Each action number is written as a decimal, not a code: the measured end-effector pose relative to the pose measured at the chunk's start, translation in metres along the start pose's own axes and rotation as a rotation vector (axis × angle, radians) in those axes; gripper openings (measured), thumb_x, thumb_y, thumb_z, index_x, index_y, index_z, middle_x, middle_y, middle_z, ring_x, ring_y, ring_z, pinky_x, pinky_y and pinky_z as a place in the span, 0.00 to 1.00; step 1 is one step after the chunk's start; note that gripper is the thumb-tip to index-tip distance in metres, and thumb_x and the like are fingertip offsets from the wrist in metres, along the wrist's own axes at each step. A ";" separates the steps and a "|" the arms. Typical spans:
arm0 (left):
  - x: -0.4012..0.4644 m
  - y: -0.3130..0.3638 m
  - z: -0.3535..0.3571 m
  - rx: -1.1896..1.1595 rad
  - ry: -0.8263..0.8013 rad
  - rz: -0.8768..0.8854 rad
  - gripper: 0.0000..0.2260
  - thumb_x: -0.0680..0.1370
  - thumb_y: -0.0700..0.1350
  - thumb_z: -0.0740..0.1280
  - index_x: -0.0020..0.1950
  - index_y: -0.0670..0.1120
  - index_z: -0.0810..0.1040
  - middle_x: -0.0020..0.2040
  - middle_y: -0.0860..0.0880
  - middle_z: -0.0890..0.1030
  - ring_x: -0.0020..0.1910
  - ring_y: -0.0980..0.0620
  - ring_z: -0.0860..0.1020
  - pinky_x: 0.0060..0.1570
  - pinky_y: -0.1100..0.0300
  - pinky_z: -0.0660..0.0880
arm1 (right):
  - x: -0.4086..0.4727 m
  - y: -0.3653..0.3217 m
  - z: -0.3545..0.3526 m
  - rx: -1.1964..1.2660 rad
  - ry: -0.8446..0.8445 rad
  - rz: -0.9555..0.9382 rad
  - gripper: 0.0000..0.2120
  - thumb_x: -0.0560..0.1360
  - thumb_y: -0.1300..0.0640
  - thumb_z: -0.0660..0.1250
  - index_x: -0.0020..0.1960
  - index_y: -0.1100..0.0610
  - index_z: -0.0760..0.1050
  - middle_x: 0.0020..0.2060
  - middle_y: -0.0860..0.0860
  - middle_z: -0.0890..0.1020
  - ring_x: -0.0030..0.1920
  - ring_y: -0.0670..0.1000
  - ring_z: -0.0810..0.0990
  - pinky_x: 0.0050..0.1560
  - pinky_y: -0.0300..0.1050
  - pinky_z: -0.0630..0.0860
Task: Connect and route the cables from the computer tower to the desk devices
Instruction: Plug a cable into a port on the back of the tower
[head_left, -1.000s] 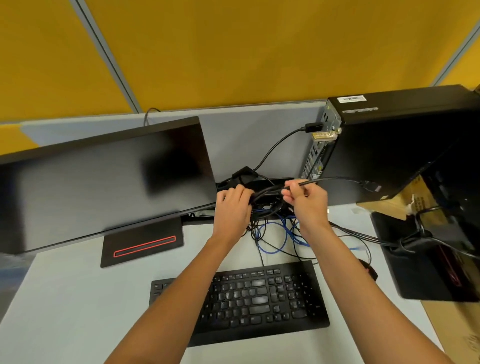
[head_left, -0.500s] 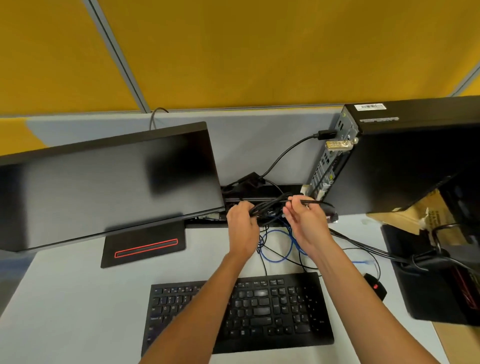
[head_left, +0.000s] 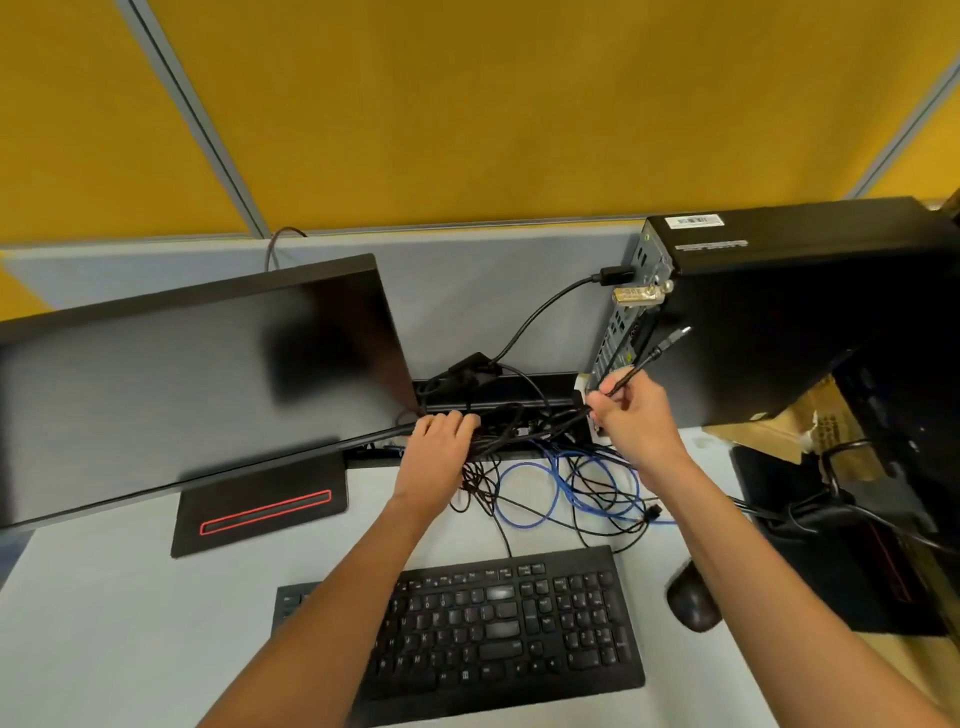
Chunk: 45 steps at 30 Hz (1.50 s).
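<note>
The right hand (head_left: 636, 415) is pinching a thin black cable (head_left: 631, 373), with its silver plug pointing up just beside the back of the computer (head_left: 789, 312). The left hand (head_left: 439, 452) is gripping a bunch of black wires (head_left: 498, 441) behind the keyboard (head_left: 498, 629).

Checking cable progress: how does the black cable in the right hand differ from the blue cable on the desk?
The black cable is lifted, pinched by the right hand, its plug free near the tower. The blue cable lies loose in loops on the desk, untouched. Neither end looks plugged in.
</note>
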<state>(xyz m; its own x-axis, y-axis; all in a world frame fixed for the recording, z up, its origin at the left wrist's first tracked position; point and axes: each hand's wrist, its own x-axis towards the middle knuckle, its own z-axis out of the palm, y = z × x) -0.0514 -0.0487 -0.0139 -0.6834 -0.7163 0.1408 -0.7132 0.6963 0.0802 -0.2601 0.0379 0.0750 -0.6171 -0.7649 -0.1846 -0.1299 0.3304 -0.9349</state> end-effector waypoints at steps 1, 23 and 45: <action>0.002 0.007 -0.005 -0.079 0.013 -0.009 0.25 0.70 0.35 0.68 0.66 0.47 0.70 0.56 0.50 0.75 0.57 0.48 0.74 0.64 0.55 0.65 | -0.005 -0.004 0.001 -0.019 -0.022 -0.038 0.09 0.75 0.67 0.65 0.42 0.55 0.71 0.31 0.48 0.73 0.34 0.47 0.74 0.45 0.47 0.76; 0.170 0.080 -0.142 -0.968 -0.038 0.035 0.10 0.78 0.42 0.68 0.57 0.41 0.82 0.46 0.43 0.84 0.43 0.53 0.78 0.44 0.59 0.72 | 0.016 -0.073 0.038 0.074 -0.107 -0.132 0.08 0.77 0.72 0.57 0.53 0.66 0.73 0.41 0.63 0.78 0.40 0.58 0.74 0.38 0.47 0.77; 0.215 0.082 -0.129 -0.924 -0.068 0.041 0.11 0.80 0.36 0.61 0.58 0.41 0.82 0.45 0.47 0.73 0.47 0.50 0.70 0.53 0.57 0.68 | 0.143 -0.135 -0.078 -0.623 0.039 -0.566 0.21 0.68 0.76 0.54 0.46 0.57 0.79 0.41 0.54 0.81 0.45 0.53 0.79 0.52 0.50 0.78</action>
<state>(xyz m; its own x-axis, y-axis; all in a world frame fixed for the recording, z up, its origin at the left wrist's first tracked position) -0.2369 -0.1401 0.1501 -0.7338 -0.6713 0.1045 -0.3017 0.4598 0.8352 -0.3914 -0.0731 0.1986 -0.3551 -0.8910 0.2828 -0.8252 0.1566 -0.5426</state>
